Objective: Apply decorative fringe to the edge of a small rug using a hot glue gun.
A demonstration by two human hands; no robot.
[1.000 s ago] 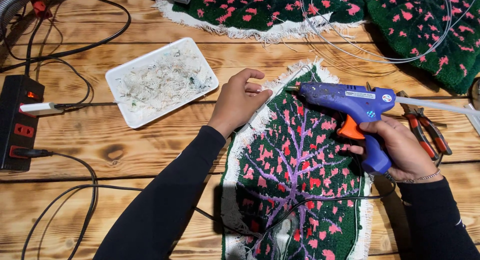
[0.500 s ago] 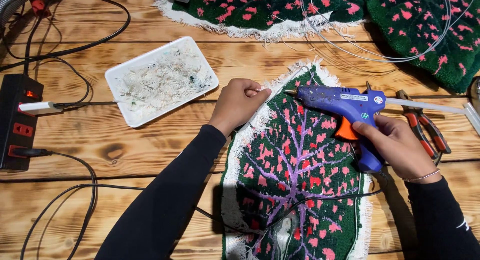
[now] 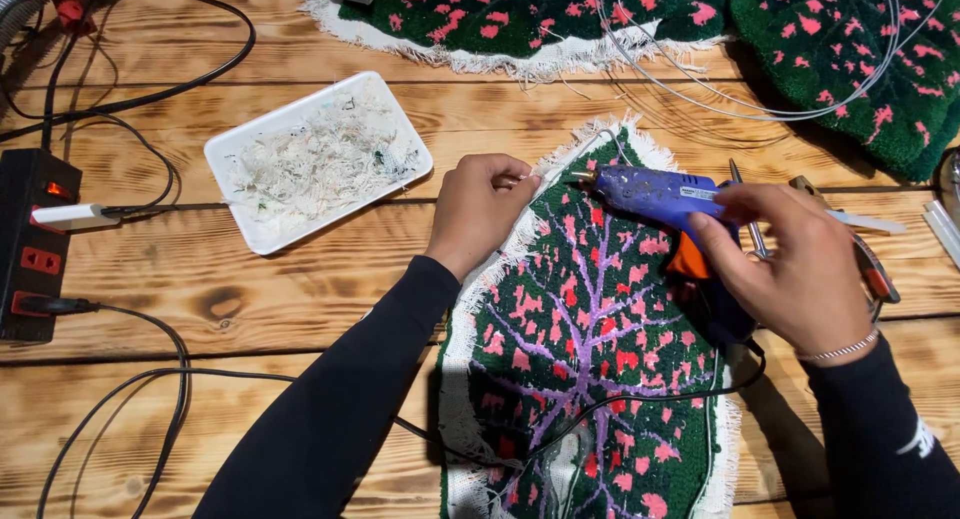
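**Gluing the fringe of a leaf-shaped rug**

My right hand [image 3: 800, 274] is clamped round the blue glue gun [image 3: 665, 199], nozzle aimed at the white fringe pinched shut in my left hand [image 3: 478, 211]. The tufted leaf rug [image 3: 590, 349] lies beneath both hands on the desk [image 3: 300, 309]. Loose fringe shows along most of the edge, so I judge the work barely begun. A tray of trimmings [image 3: 315, 159] sits beyond my left hand.

Glue gun [image 3: 655, 195]: blue body, orange trigger. Leaf rug [image 3: 590, 349] near bench's front edge: dark green, pink blotches, purple veins, white frayed fringe. Rugs at far edge [image 3: 520, 14]: same green with pink spots. Tray [image 3: 318, 159]: white, whitish scraps. Power strip [image 3: 30, 244], left edge: black, red switches. Bench [image 3: 250, 299]: scorched-grain tan wood.
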